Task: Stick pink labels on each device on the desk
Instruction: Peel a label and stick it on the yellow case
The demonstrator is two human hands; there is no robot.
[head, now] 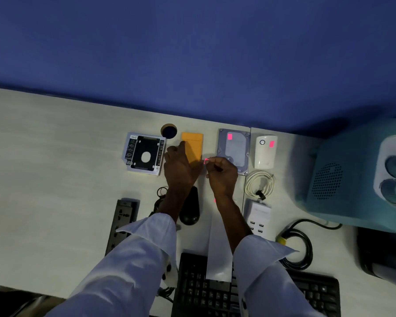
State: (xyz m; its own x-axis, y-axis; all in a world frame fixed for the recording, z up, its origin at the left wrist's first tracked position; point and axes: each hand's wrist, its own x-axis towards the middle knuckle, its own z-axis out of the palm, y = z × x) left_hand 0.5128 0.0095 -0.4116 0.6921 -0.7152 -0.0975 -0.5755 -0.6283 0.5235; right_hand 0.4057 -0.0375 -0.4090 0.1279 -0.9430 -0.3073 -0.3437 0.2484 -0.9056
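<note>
Pink label point(206, 160) is pinched in my right hand point(222, 177), just beside the orange device point(192, 143) that my left hand point(180, 168) presses flat to the worktop point(55, 145), I judge to steady it for sticking.

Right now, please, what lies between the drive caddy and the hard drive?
Head view: the orange device, left hand resting on it, and the right hand pinching a pink label.
</note>
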